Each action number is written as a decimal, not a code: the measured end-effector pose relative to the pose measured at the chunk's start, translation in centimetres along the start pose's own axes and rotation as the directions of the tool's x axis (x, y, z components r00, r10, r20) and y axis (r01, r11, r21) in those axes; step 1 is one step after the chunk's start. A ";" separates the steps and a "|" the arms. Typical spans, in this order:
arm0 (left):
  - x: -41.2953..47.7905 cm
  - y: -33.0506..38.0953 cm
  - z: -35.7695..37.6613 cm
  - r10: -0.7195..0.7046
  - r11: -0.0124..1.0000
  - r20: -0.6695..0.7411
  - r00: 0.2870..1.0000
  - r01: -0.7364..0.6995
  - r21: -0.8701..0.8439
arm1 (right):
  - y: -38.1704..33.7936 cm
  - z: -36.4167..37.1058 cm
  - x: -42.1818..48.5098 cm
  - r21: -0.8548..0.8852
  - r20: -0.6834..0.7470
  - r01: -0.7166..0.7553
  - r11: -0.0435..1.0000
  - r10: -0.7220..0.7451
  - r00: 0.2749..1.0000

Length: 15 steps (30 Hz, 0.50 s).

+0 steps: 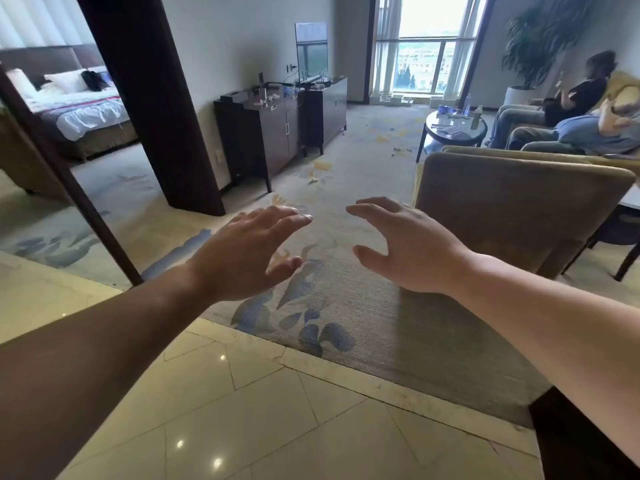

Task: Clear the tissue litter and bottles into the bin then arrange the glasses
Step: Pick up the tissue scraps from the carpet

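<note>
While nothing is gripped, the left hand [249, 251] and right hand [405, 244] are held open, fingers spread, above the carpet [363, 323]. Farther off, tissue scraps [398, 150] are scattered on the carpet, and bottles [476, 114] are seen on the round counter [453, 133].

There is one camera, and it sits on the person's head. It looks forward and a bit down, into a big room. It is a wide view, so the edges bend. Very near the camera are the left hand [247, 252] and right hand [410, 245], held out over the carpet [346, 306], with shiny floor tiles [242, 410] right below. A chair [512, 202] is near on the right. Far off are the window [420, 46] straight ahead, a round tabletop [453, 128] to the right and a bed [79, 109] to the left.
</note>
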<state>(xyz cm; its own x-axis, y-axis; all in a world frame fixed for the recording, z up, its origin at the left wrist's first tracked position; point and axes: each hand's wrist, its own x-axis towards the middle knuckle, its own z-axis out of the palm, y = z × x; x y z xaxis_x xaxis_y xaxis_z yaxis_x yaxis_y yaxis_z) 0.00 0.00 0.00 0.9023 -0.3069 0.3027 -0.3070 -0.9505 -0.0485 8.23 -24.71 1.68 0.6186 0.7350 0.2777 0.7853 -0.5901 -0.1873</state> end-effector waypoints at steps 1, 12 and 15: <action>0.4 -0.8 0.4 0.017 1.000 0.002 1.000 -0.017 0.002 | 0.5 0.4 0.8 0.001 -0.010 0.008 1.000 -0.008 1.000; 9.8 -14.2 7.8 0.014 1.000 -0.020 1.000 -0.015 -0.012 | 5.7 6.6 16.4 -0.062 0.102 -0.008 0.998 0.015 0.995; 13.7 -19.4 9.5 -0.007 0.999 0.021 1.000 0.008 -0.036 | 7.6 7.5 22.7 -0.079 0.135 -0.017 0.997 0.028 0.991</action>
<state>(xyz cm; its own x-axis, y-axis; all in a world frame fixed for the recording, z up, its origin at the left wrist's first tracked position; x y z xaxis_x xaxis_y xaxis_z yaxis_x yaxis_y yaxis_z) 21.16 13.78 -4.01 0.9108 -0.3008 0.2828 -0.3103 -0.9506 -0.0117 28.40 -10.02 -0.46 0.6379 0.7567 0.1430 0.7701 -0.6272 -0.1165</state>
